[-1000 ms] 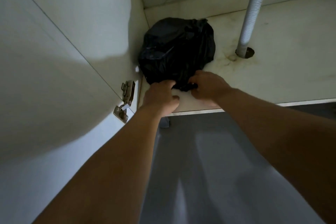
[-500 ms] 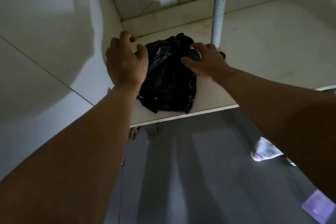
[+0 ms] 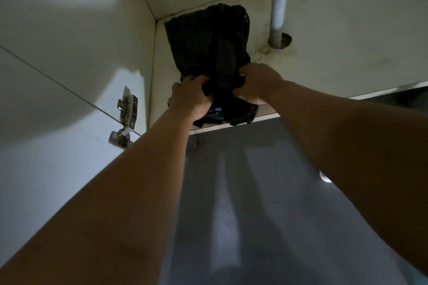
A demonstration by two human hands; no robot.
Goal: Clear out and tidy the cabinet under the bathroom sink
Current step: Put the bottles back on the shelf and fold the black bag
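Left hand and right hand both grip the near end of the black bag, which lies on the cabinet floor in the left rear corner, beside the drain hose.

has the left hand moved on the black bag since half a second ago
Yes. The left hand has dropped from the black bag's far side near the cabinet wall to its near end, by the cabinet floor's front edge.
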